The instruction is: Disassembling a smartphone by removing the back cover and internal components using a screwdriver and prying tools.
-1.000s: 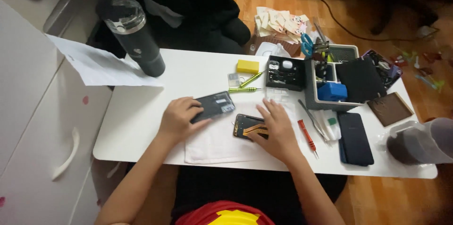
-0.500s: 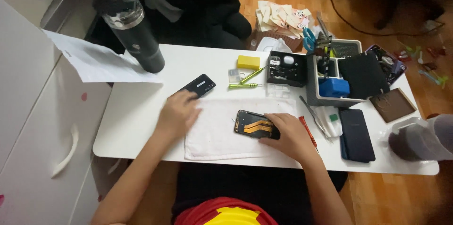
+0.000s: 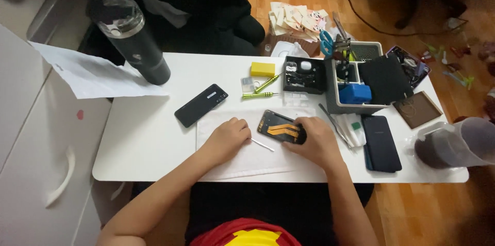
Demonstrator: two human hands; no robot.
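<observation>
The left hand (image 3: 229,136) rests on the white cloth (image 3: 242,161), fingers curled shut on a thin white stick (image 3: 263,145); just right lies the open phone (image 3: 281,128), long axis left to right; the right hand (image 3: 317,143) presses its right end, fingers bent.

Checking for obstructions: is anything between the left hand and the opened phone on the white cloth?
Nothing visible blocks it. Between the left hand and the opened phone lies only a thin white stick on the white cloth; the right hand holds the phone's far end.
</observation>
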